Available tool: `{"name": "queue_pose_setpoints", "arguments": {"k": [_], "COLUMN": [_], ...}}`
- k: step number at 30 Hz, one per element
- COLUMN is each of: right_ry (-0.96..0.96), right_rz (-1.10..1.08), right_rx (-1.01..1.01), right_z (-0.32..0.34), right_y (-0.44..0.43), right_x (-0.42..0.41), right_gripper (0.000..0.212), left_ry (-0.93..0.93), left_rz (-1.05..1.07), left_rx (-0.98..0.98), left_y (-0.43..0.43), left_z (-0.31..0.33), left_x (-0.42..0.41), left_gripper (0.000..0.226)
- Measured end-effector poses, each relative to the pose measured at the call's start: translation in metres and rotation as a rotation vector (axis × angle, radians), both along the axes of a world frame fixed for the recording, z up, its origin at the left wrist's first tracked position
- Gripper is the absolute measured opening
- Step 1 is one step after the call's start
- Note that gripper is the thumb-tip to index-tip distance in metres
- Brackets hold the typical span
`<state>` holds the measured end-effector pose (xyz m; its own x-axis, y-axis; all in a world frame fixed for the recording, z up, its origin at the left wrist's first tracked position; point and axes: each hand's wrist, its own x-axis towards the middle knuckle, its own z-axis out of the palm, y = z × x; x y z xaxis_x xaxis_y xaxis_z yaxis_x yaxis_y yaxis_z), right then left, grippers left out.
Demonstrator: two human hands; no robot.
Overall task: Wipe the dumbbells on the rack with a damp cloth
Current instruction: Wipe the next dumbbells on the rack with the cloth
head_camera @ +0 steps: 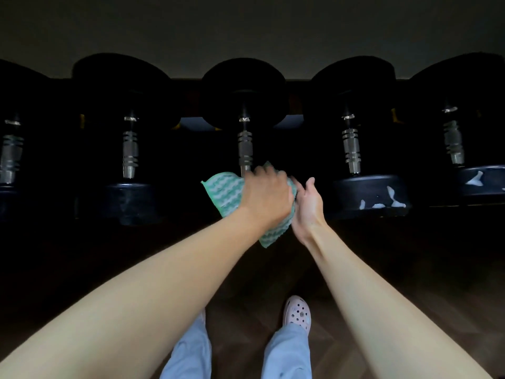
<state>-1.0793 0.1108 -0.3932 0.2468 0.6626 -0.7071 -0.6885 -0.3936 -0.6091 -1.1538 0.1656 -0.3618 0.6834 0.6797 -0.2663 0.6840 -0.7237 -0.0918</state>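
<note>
Several black dumbbells with silver handles lie side by side on a dark rack point(191, 83). A green and white striped cloth point(225, 191) covers the near head of the middle dumbbell point(245, 149). My left hand point(266, 196) presses on top of the cloth, fingers curled over it near the handle's lower end. My right hand point(308, 205) sits against the cloth's right edge, palm turned left, fingers apart. The near head of the middle dumbbell is hidden under cloth and hands.
The dumbbell to the right point(351, 151) has worn white patches on its near head point(382, 198). Another dumbbell to the left point(130, 154) is close by. Dark wood floor point(246, 283) lies below, with my legs and a pink clog point(297, 313).
</note>
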Motion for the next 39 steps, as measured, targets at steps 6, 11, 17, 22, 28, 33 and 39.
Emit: {"name": "queue_pose_setpoints", "arguments": {"k": [6, 11, 17, 22, 28, 33, 39], "right_ry": [-0.01, -0.195, -1.155, -1.189, -1.178, -1.144, -1.184], "right_rz": [0.016, 0.082, 0.505, 0.447, 0.471, 0.544, 0.459], "right_rx": [-0.021, 0.004, -0.096, 0.009, -0.015, -0.113, -0.058], "right_z": [-0.002, 0.008, 0.009, 0.011, 0.003, -0.002, -0.001], "right_y": [-0.002, 0.001, 0.012, -0.017, -0.026, -0.014, 0.003], "right_x": [0.001, -0.016, -0.044, -0.071, -0.071, -0.056, -0.042], "right_gripper": [0.064, 0.058, 0.044, 0.057, 0.056, 0.063, 0.075], "left_ry": [-0.075, -0.289, -0.542, -0.514, -0.542, -0.799, -0.817], "left_rz": [0.07, 0.202, 0.43, 0.536, 0.729, 0.881, 0.634], "left_rx": [-0.15, -0.13, -0.108, -0.116, -0.24, -0.312, -0.223], "left_y": [0.023, 0.027, 0.021, -0.029, -0.051, -0.029, 0.003], "left_z": [-0.003, 0.002, -0.017, -0.042, -0.046, -0.025, -0.043], "left_x": [0.029, -0.006, -0.058, -0.081, -0.072, -0.063, -0.077], "left_gripper": [0.03, 0.031, 0.063, 0.053, 0.068, 0.067, 0.041]}}
